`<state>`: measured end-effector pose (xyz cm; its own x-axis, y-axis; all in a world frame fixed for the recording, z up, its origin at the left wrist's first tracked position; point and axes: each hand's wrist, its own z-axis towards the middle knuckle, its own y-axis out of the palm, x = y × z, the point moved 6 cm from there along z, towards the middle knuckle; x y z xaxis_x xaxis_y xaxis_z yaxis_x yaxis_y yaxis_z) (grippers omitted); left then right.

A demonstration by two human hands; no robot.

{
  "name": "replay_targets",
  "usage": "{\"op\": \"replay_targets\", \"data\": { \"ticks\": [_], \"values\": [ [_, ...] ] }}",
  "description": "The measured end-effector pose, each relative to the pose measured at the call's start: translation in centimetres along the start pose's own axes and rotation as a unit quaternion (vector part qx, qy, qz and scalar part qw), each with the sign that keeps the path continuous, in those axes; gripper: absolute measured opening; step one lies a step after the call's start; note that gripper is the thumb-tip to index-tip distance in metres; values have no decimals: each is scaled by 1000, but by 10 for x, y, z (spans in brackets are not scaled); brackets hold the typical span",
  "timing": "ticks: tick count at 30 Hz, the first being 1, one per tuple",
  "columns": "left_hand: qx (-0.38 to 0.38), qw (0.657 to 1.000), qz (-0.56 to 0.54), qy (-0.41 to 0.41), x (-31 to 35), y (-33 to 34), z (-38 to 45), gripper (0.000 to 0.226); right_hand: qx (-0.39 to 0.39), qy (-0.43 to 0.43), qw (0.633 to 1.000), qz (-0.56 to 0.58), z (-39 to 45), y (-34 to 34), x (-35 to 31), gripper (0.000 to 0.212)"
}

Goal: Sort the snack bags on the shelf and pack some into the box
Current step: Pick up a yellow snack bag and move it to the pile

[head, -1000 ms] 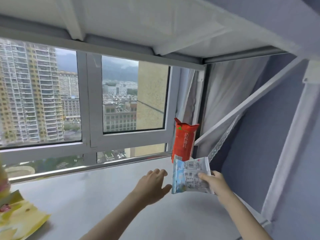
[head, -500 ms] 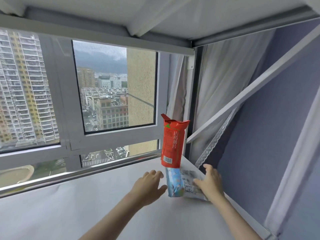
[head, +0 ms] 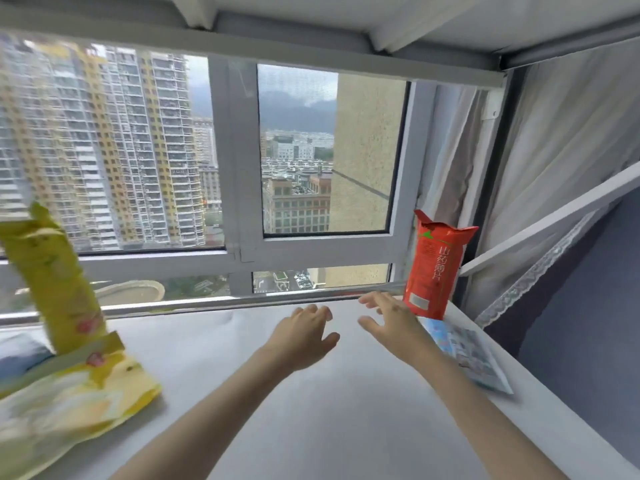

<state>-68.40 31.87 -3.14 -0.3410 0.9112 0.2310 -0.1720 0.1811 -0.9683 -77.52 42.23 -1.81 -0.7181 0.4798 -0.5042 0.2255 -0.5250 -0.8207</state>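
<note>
A red snack bag (head: pixel 434 265) stands upright at the shelf's far right corner. A blue-and-white snack bag (head: pixel 472 355) lies flat on the white shelf (head: pixel 311 410) just in front of it, along the right edge. My right hand (head: pixel 391 323) hovers to the left of both bags, fingers spread, holding nothing. My left hand (head: pixel 304 336) floats beside it over the shelf, also with fingers apart and nothing in it. Yellow snack bags stand (head: pixel 59 282) and lie (head: pixel 69 403) at the left end of the shelf.
A metal rail (head: pixel 207 303) runs along the shelf's back edge in front of the window. A white diagonal brace (head: pixel 554 220) and a grey curtain (head: pixel 540 168) close off the right side. The shelf above (head: pixel 346 15) hangs low overhead.
My right hand has laid the blue-and-white bag flat on the shelf and let go, moving left. The view has swung left, bringing the yellow bags into sight.
</note>
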Motion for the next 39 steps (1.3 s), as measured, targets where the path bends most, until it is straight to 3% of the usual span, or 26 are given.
{"op": "replay_targets", "data": {
  "ticks": [10, 17, 21, 28, 31, 36, 39],
  "values": [
    [-5, 972, 58, -229, -205, -63, -139, 41, -161, -124, 978, 43, -2, 122, -177, 33],
    [-38, 956, 84, -279, -304, -85, -207, 29, -254, -49, 966, 25, -26, 181, -243, 23],
    [-117, 952, 92, -268, -326, -76, -225, 35, -339, 0, 941, 3, -50, 206, -259, 24],
    [-120, 964, 24, -236, -327, -65, -218, 49, -300, 95, 948, -55, -59, 201, -253, 30],
    [-141, 962, -23, -235, -319, -54, -213, 50, -357, 148, 922, 32, -69, 207, -251, 33],
    [-95, 944, -204, -241, -314, -49, -208, 38, -268, 185, 925, 196, -60, 203, -244, 9],
    [-49, 922, -310, -225, -304, -51, -205, 30, -235, 208, 910, 271, -60, 188, -240, 6]
  ]
}}
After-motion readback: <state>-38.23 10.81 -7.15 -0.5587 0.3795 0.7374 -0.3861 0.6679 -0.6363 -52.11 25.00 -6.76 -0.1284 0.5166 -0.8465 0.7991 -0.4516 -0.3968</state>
